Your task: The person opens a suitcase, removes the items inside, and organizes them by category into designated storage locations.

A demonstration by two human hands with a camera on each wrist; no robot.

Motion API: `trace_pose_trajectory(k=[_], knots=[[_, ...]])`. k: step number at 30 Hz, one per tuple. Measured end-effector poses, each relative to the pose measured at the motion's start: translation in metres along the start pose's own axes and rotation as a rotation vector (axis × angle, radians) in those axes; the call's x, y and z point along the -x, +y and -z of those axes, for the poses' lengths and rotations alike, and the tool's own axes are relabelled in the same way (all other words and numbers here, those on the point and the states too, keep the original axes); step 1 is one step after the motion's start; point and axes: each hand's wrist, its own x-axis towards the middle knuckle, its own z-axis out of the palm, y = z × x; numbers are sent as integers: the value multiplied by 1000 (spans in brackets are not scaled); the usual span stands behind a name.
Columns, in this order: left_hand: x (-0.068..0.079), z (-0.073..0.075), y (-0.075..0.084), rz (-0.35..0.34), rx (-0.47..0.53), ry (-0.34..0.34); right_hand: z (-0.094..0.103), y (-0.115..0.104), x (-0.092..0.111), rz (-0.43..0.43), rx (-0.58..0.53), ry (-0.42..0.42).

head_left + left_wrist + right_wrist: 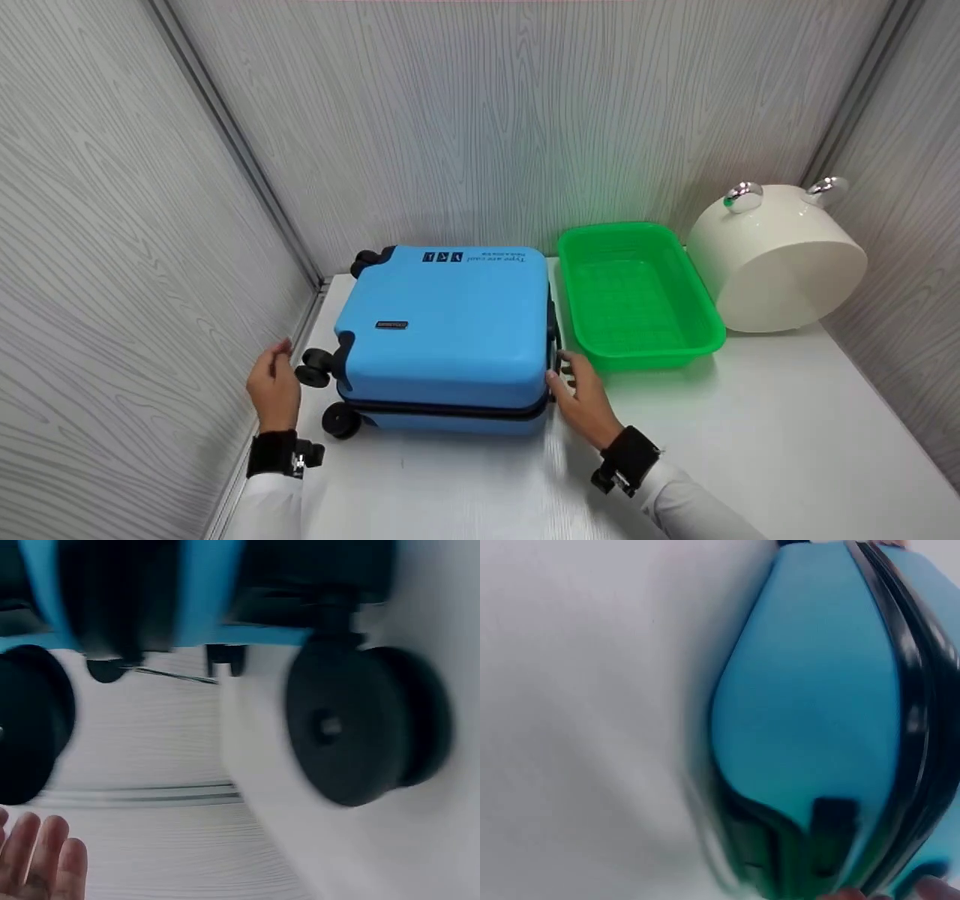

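Observation:
A light blue hard-shell suitcase [450, 322] lies flat on the white table, with black wheels [341, 420] on its left end and a black zipper line round its side. My left hand [274, 386] is held up beside those wheels, fingers loosely extended and holding nothing. The left wrist view has its fingers [45, 862] low in the corner, below a wheel [330, 720]. At the opposite end, my right hand [589, 401] has thumb and fingertips at the suitcase's edge, near the black side handle [553, 322]. Only fingertips [847, 894] enter the right wrist view.
A green plastic basket [637, 360] stands right behind my right hand, close to the suitcase. Beyond it, a cream rounded container [780, 262] with two shiny metal fittings leans in the back corner. Wood-grain panels [465, 135] enclose the table at the back and sides.

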Motion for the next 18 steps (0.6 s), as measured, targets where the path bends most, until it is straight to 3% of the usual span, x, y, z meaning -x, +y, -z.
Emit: trace_pose_trajectory(k=[5,7,10,14,18], knots=[[-11,-2,33,-146,-324,-398,-12,-24,6,397,302,80],[-13,-6,38,-192,-423,-486,-19,-36,8,511,422,86],[-13,-11,39,-230,-511,-507,-34,-49,7,600,583,73],[-9,-15,36,-269,-568,-450,-51,-56,3,632,774,89],[-3,-16,34,-313,-593,-404,-56,-51,-4,659,848,138]])
